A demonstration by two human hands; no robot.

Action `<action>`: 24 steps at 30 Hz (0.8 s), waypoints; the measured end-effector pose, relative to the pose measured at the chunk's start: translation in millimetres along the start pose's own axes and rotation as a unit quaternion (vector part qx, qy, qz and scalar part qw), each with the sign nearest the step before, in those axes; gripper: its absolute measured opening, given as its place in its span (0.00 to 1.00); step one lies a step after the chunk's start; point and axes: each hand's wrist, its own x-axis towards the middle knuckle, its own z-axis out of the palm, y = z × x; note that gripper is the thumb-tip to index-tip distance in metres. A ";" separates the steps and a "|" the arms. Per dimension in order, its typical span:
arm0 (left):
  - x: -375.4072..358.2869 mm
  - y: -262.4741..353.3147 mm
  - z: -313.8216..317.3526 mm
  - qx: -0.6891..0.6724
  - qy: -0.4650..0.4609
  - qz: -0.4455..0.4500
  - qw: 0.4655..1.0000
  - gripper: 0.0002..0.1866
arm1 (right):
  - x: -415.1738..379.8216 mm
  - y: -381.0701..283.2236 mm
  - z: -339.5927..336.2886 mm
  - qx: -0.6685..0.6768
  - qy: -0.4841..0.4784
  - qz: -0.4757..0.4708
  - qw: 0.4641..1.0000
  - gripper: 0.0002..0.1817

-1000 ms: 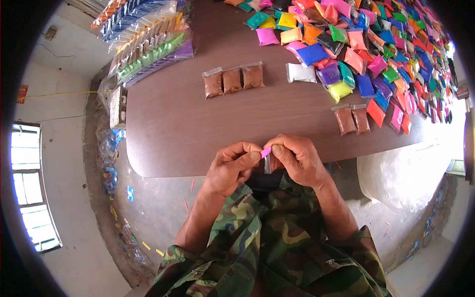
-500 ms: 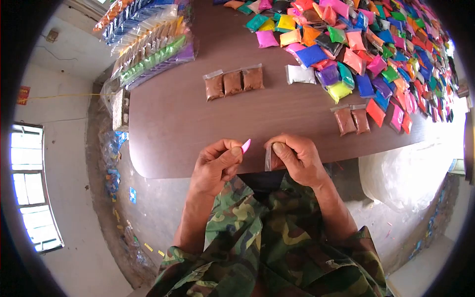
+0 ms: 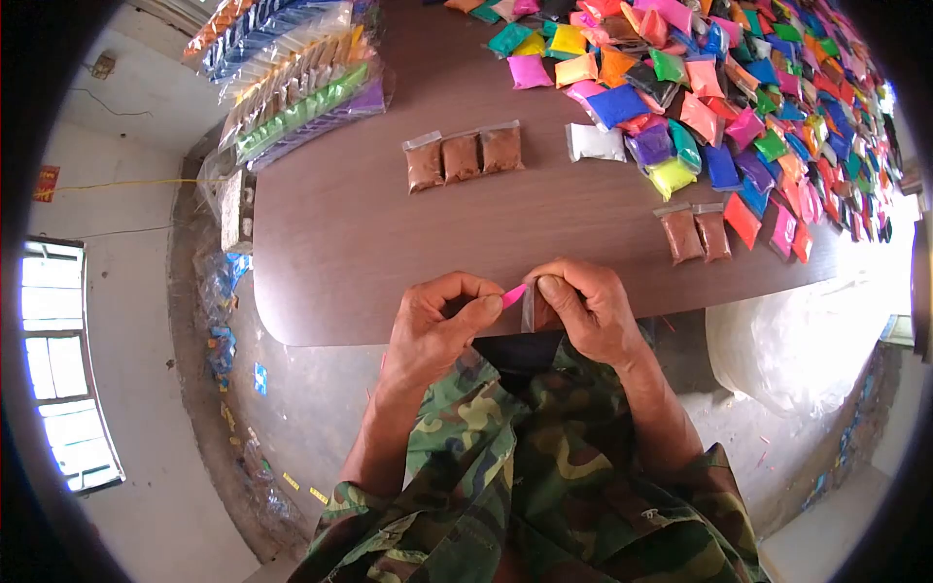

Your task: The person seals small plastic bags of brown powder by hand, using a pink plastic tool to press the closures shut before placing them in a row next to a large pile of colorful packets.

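Two hands of yours nearly meet by the near edge of the tabletop. Your left hand has its fingers pinched closed on a pink strip; your right hand curls its fingers closed round a small brown packet. The strip has just come back to the packet's top corner, bringing both holds together. It slants away and rightward, while the packet's clear edge runs lengthwise away from you. Farther off lie two brown packets, then three more.
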 end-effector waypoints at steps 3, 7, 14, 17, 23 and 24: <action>-0.4 -0.4 -0.7 0.009 0.004 0.001 1.000 0.08 | 0.8 -0.4 -0.4 -0.022 0.003 -0.018 1.000 0.10; 0.1 1.0 1.4 0.039 0.008 0.014 0.999 0.08 | 0.8 0.7 0.5 -0.014 0.002 -0.014 1.000 0.10; -0.3 4.7 2.3 0.068 0.013 0.007 0.998 0.07 | 1.2 2.6 1.6 -0.037 0.004 -0.038 0.999 0.08; 1.3 -1.8 3.1 0.089 0.020 0.042 0.995 0.07 | 1.3 4.8 3.1 -0.046 0.007 -0.048 0.998 0.07; -2.3 4.6 10.5 0.183 0.041 0.087 0.978 0.06 | 2.0 4.7 3.2 -0.067 0.009 -0.062 0.996 0.06; -3.0 6.4 10.9 0.203 0.042 0.101 0.973 0.06 | 2.0 4.2 3.1 -0.066 0.010 -0.060 0.996 0.06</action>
